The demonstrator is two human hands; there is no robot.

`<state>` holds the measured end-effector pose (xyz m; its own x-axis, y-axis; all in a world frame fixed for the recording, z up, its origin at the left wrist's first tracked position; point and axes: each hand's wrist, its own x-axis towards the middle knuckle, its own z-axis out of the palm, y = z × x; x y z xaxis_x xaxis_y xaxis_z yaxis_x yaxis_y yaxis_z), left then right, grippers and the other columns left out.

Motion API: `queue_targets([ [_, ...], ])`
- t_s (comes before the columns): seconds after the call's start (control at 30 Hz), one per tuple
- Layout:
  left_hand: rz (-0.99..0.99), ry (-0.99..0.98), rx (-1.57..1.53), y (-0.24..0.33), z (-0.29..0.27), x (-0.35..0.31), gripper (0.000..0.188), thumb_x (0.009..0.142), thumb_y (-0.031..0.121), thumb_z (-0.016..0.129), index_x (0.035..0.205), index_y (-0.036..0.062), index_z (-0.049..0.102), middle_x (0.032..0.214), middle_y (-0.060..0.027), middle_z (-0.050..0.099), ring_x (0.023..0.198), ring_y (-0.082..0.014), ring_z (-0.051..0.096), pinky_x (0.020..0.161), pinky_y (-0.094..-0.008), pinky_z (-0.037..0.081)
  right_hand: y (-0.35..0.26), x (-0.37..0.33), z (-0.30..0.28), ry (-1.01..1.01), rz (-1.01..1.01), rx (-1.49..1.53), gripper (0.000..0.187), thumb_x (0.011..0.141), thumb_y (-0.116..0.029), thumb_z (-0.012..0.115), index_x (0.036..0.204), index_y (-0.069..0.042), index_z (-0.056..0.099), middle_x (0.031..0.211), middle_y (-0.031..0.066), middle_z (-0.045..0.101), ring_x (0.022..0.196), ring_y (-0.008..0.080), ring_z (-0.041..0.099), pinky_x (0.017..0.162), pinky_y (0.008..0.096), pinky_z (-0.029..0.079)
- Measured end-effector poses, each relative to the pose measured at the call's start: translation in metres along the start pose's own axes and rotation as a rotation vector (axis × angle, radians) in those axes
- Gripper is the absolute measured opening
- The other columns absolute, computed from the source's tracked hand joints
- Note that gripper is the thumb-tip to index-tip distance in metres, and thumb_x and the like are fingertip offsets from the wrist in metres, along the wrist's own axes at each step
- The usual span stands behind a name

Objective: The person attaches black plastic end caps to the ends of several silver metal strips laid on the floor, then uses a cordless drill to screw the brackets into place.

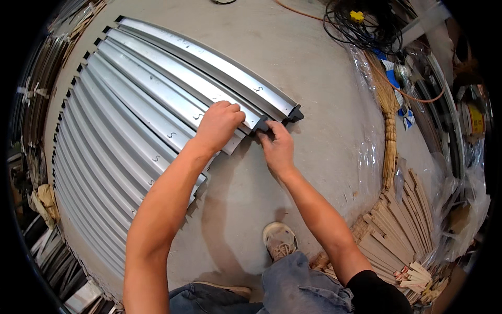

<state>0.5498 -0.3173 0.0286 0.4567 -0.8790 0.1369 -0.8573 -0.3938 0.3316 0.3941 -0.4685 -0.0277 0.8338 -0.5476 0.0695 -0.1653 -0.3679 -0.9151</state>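
Long silver metal profiles [112, 104] lie side by side on the floor, with dark marks near their close ends and black end caps along their far ends. My left hand [222, 124] is closed over the near end of the second profile from the right [175, 67]. At that end sits a black end cap [261, 124], pinched between the fingers of my right hand [278, 147]. The rightmost profile [230, 69] has another black end cap [295, 114] on its near end. My fingers partly hide where the held cap meets the metal.
A straw broom [390, 131] lies on the right beside clear plastic wrap. Coiled black cable [361, 31] and an orange cord [413, 98] are at the back right. Wooden strips [400, 225] are stacked near right; dark long pieces [39, 89] line the left.
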Motion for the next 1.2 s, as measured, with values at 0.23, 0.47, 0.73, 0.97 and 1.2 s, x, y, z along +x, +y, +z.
queue_targets([
  [0.23,-0.157,0.312,-0.115,0.019,-0.051,-0.084,0.036,0.085,0.009,0.085,0.119,0.0055,0.074,0.124,-0.0092,0.072,0.122,-0.0341,0.065,0.100,-0.0485,0.054,0.013,-0.014,-0.018,-0.078,-0.040,-0.196,0.051,0.099,-0.014,0.077,0.144,0.003,0.060,0.134,0.0207,0.068,0.123,0.0307,0.069,0.107,0.0406,0.055],
  [0.47,-0.782,0.338,-0.123,0.105,-0.117,-0.459,0.020,0.094,0.006,0.078,0.114,0.0064,0.076,0.110,-0.0100,0.073,0.109,-0.0340,0.069,0.091,-0.0454,0.057,0.043,-0.130,-0.078,-0.268,0.140,-0.161,0.041,0.112,-0.018,0.065,0.144,0.007,0.062,0.143,0.0204,0.069,0.130,0.0273,0.066,0.114,0.0399,0.051],
  [0.73,-2.265,0.572,0.604,0.322,0.003,-0.849,0.052,0.088,0.016,0.083,0.135,0.0033,0.065,0.134,-0.0215,0.063,0.130,-0.0429,0.055,0.115,-0.0511,0.043,-0.012,-0.195,-0.078,-0.803,-0.071,-0.394,0.028,0.113,-0.014,0.063,0.133,0.004,0.065,0.126,0.0146,0.071,0.120,0.0251,0.067,0.105,0.0374,0.052],
  [0.97,-2.462,0.798,0.249,0.258,0.000,-0.957,0.064,0.101,0.037,0.074,0.150,0.0016,0.053,0.141,-0.0305,0.064,0.131,-0.0483,0.062,0.111,-0.0522,0.048,-0.085,-0.189,-0.048,-1.073,-0.299,-0.485,0.014,0.108,-0.002,0.064,0.121,0.002,0.066,0.112,0.0139,0.069,0.099,0.0233,0.069,0.089,0.0361,0.055],
  [1.2,-2.050,2.226,-0.680,0.295,-0.009,-0.946,0.023,0.116,0.025,0.050,0.123,0.0056,0.061,0.099,-0.0104,0.067,0.087,-0.0206,0.070,0.074,-0.0339,0.063,-0.108,-0.236,-0.025,-1.198,-0.197,-0.301,0.013,0.100,0.004,0.070,0.112,0.002,0.070,0.102,0.0131,0.071,0.094,0.0249,0.071,0.084,0.0352,0.057],
])
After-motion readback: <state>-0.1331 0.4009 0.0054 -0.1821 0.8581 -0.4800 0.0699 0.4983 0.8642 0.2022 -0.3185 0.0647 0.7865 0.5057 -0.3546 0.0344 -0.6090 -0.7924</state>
